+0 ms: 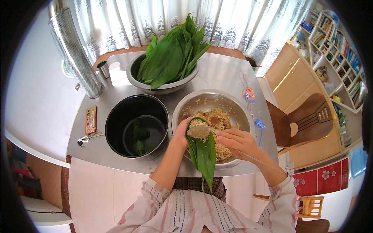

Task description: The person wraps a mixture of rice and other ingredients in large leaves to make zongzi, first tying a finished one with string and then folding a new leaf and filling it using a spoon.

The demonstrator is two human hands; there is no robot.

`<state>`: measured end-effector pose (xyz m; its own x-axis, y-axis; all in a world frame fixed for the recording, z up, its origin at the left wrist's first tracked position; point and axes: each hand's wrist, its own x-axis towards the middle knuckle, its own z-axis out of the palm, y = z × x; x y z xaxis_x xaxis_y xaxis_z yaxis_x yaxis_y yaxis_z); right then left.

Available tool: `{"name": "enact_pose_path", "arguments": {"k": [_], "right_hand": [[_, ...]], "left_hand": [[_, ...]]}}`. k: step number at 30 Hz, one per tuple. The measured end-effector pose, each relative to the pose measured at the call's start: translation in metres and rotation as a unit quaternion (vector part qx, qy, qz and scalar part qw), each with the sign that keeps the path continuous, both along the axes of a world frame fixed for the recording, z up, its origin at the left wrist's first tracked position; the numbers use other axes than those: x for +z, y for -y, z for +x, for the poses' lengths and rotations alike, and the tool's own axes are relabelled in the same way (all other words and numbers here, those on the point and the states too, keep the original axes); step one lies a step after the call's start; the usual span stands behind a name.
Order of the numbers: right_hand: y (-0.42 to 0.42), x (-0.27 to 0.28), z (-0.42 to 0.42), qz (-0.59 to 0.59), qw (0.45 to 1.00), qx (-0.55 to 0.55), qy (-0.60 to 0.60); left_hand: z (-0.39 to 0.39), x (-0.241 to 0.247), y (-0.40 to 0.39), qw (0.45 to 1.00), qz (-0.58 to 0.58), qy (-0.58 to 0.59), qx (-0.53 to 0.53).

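Observation:
My left hand (pixel 182 131) cups a long green leaf (pixel 205 155) folded into a cone, its tip hanging past the table edge. Grains of rice mixture (pixel 198 122) fill the cone's mouth. In my right hand (pixel 237 142) is a metal spoon (pixel 199 131), its bowl resting over the filled leaf and its handle running back beneath the wrist. Both hands are above a wide steel bowl (pixel 186 100) that holds more seasoned rice mixture (pixel 223 151), with a brown patch in it. The spoon and hand hide part of the cone's opening.
A black-lined pot (pixel 109 125) with a few leaf-wrapped pieces (pixel 141 141) stands left. Behind it, a metal basin (pixel 163 87) holds a tall leaf pile (pixel 172 55). A phone (pixel 91 120), a steel cup (pixel 103 70), pink string (pixel 249 94), blue string (pixel 259 123) and a perforated metal-covered pipe (pixel 77 55) are around the table.

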<state>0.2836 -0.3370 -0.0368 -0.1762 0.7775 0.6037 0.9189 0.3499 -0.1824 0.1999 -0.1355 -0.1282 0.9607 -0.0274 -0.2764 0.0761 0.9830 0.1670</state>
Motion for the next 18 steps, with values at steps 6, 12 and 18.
{"name": "enact_pose_path", "arguments": {"k": [6,12,18], "right_hand": [[0.012,0.027,0.001,-0.014,0.999,0.033,0.010],[0.015,0.033,-0.010,-0.057,0.996,0.046,0.056],[0.004,0.033,-0.002,-0.087,0.991,0.043,0.088]], "left_hand": [[-0.002,-0.010,-0.012,0.999,-0.040,0.019,-0.017],[-0.002,-0.024,-0.012,0.995,-0.073,0.057,-0.033],[-0.003,-0.024,0.001,0.991,-0.067,0.096,-0.068]]}}
